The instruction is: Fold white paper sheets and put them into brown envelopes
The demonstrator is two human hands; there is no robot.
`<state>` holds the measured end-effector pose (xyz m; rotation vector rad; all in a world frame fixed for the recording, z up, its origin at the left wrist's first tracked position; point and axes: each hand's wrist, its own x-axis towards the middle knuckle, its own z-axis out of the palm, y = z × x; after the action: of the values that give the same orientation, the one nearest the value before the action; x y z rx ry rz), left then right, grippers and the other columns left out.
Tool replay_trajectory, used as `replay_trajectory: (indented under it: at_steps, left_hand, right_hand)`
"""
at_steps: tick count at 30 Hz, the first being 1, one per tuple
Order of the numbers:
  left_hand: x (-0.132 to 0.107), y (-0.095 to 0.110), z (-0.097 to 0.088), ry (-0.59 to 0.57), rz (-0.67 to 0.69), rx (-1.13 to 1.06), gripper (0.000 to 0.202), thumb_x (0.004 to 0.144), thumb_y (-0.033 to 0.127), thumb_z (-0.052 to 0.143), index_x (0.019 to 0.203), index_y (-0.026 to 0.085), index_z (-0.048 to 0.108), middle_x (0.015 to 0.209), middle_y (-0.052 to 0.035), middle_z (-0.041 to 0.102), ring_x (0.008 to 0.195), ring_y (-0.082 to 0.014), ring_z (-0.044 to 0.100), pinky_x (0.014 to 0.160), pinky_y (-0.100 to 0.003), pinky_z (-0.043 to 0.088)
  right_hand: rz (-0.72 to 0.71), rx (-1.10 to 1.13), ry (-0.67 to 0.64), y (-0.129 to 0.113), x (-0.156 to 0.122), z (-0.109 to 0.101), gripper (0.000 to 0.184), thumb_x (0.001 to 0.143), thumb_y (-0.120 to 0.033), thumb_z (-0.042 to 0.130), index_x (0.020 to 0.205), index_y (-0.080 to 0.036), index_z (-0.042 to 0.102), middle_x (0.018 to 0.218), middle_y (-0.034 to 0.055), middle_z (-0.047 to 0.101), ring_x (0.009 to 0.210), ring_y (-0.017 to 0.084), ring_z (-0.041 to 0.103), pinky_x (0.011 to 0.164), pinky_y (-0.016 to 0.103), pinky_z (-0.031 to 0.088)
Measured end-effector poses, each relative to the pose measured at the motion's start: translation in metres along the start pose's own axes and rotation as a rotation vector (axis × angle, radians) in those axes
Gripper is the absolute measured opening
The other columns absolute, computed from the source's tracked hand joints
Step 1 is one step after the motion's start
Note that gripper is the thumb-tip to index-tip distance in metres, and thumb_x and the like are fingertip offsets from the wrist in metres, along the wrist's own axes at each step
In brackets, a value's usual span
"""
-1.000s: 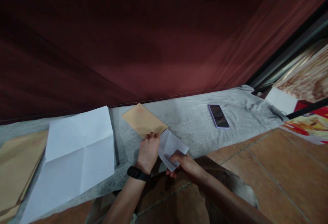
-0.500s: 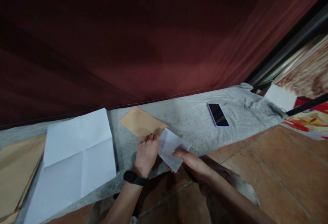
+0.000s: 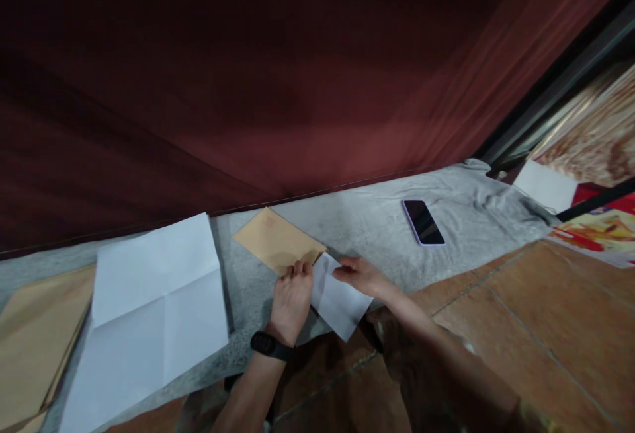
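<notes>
A tan paper envelope (image 3: 278, 238) lies on the grey cloth, with a small red mark near its far end. My left hand (image 3: 292, 297), a black band on its wrist, has its fingers curled over the envelope's near right end. A folded white sheet of paper (image 3: 344, 304) meets that end, tilted down towards my knees. How far the sheet reaches into the envelope cannot be made out. My right hand (image 3: 364, 277) pinches the sheet along its upper right edge, close to the envelope, thumb hidden or partly so.
A stack of creased white sheets (image 3: 149, 314) lies at left, beside several tan envelopes (image 3: 40, 334). A phone (image 3: 423, 223) in a lilac case rests on the grey cloth (image 3: 367, 221) at right. Behind hangs a dark red curtain (image 3: 297, 89). Brown floor tiles (image 3: 540, 307) show in front.
My right hand has slid up along the folded sheet, from its lower end to near the envelope. The left hand stays at the envelope's end. The view has shifted slightly.
</notes>
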<state>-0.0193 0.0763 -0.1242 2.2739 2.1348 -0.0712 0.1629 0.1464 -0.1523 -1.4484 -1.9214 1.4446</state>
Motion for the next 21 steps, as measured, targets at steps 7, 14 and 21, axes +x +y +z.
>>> replay_trajectory:
  at_steps: [7, 14, 21]
  left_hand:
    - [0.007, 0.010, -0.005, 0.013, -0.064, 0.042, 0.030, 0.095, 0.010, 0.037, 0.111, 0.013, 0.062, 0.111, -0.0150, 0.063, 0.094, -0.0264, 0.067, 0.071, -0.035, 0.055]
    - [0.009, 0.014, -0.010, -0.031, -0.091, 0.044, 0.032, 0.094, 0.006, 0.037, 0.109, 0.012, 0.065, 0.103, -0.0145, 0.065, 0.094, -0.0248, 0.068, 0.073, -0.032, 0.055]
    - [0.003, 0.006, -0.008, -0.011, -0.009, 0.091, 0.028, 0.095, 0.011, 0.040, 0.108, 0.016, 0.065, 0.103, -0.0117, 0.066, 0.098, -0.0242, 0.065, 0.077, -0.030, 0.053]
  right_hand:
    - [0.010, -0.261, 0.030, -0.011, 0.012, 0.005, 0.025, 0.084, -0.017, 0.058, 0.059, -0.019, 0.062, 0.058, 0.0007, 0.056, 0.060, 0.015, 0.049, 0.057, 0.028, 0.028]
    - [-0.022, -0.244, -0.027, -0.013, 0.014, 0.000, 0.026, 0.087, -0.020, 0.056, 0.062, -0.017, 0.063, 0.060, -0.0008, 0.054, 0.061, 0.013, 0.048, 0.056, 0.027, 0.028]
    - [-0.034, -0.143, -0.039, -0.017, 0.016, -0.005, 0.030, 0.087, -0.027, 0.058, 0.059, -0.017, 0.063, 0.055, -0.0019, 0.052, 0.059, 0.012, 0.048, 0.052, 0.025, 0.026]
